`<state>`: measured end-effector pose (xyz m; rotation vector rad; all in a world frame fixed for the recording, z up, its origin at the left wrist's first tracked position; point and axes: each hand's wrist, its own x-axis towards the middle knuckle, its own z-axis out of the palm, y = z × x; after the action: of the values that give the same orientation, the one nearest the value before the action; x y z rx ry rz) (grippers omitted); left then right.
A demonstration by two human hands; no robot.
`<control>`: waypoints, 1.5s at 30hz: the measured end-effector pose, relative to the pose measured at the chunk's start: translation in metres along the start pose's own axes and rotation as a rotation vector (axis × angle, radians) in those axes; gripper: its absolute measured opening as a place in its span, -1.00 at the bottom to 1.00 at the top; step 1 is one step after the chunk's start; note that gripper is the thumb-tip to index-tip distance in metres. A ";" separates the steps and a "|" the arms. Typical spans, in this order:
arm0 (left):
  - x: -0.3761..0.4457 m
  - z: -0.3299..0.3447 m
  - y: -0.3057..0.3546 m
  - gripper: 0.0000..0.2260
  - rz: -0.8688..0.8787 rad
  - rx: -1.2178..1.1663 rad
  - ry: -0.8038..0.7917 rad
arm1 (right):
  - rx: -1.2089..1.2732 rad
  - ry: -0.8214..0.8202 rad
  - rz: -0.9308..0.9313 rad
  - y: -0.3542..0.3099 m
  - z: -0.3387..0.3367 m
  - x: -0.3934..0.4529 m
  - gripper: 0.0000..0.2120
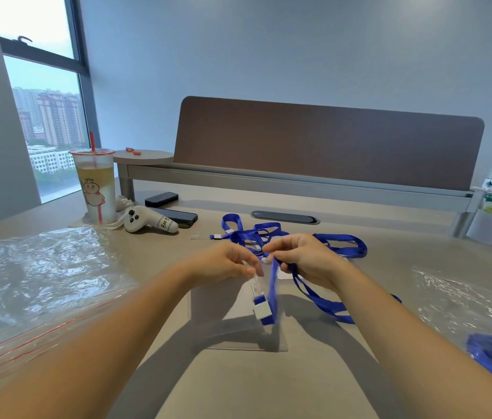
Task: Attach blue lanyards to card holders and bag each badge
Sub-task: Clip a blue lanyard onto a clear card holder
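Both hands work close together above the worktop (314, 373): the left hand (226, 263) pinches the top of a clear card holder (232, 316), which hangs tilted over the surface, while the right hand (302, 257) pinches the blue lanyard (323, 300) beside its white clip (262, 311). To attach it cleanly, I would hold the holder's slot steady and taut, then feed the clip strap straight through without twisting the ribbon. Clear bags (39, 276) lie at the left for afterwards.

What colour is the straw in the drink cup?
Red; the straw in the cup shows best in the head view.

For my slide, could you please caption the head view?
Both hands, left and right, pinch a blue fabric lanyard above a clear plastic card holder.
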<state>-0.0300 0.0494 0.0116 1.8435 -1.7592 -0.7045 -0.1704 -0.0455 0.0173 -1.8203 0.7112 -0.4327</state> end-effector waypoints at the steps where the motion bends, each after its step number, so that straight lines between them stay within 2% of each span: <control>1: 0.000 0.002 0.002 -0.79 0.000 0.007 -0.015 | -0.010 0.005 -0.024 -0.001 0.000 0.000 -0.81; 6: 0.003 0.007 0.008 -0.77 -0.035 -0.033 -0.035 | -0.146 0.065 -0.164 -0.005 0.003 0.000 -0.88; 11: 0.004 0.010 0.015 -0.73 -0.055 -0.041 -0.052 | -0.168 0.142 -0.232 -0.004 0.005 -0.001 -0.77; 14: 0.005 0.010 0.015 -0.67 -0.045 -0.085 -0.032 | -0.157 0.170 -0.258 -0.006 0.007 -0.003 -0.77; 17: 0.007 0.009 0.012 -0.63 -0.027 -0.065 0.030 | -0.127 0.174 -0.275 -0.006 0.006 -0.005 -0.77; 23: 0.011 0.007 0.003 -0.71 -0.037 -0.096 0.180 | -0.148 0.193 -0.251 -0.004 0.005 -0.004 -0.74; 28: 0.016 0.004 -0.001 -0.90 -0.052 -0.122 0.333 | -0.173 0.187 -0.228 -0.004 0.005 -0.004 -0.92; 30: 0.017 0.002 -0.002 -0.97 -0.061 -0.141 0.394 | -0.211 0.203 -0.234 -0.004 0.006 -0.003 -0.94; 32: 0.016 -0.001 -0.003 -0.96 -0.071 -0.155 0.449 | -0.217 0.217 -0.237 -0.004 0.006 -0.003 -0.96; 35: 0.014 -0.006 -0.006 -0.84 -0.083 -0.181 0.519 | -0.194 0.240 -0.242 -0.003 0.004 -0.005 -0.92; 41: 0.013 -0.009 -0.008 -0.86 -0.102 -0.281 0.584 | -0.176 0.349 -0.213 -0.001 0.009 -0.002 -0.70; 45: 0.013 -0.010 -0.007 -0.97 -0.116 -0.315 0.624 | -0.209 0.331 -0.169 -0.002 0.009 0.001 -0.81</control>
<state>-0.0179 0.0372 0.0135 1.7074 -1.0833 -0.3576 -0.1635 -0.0390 0.0158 -2.0379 0.8552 -0.8100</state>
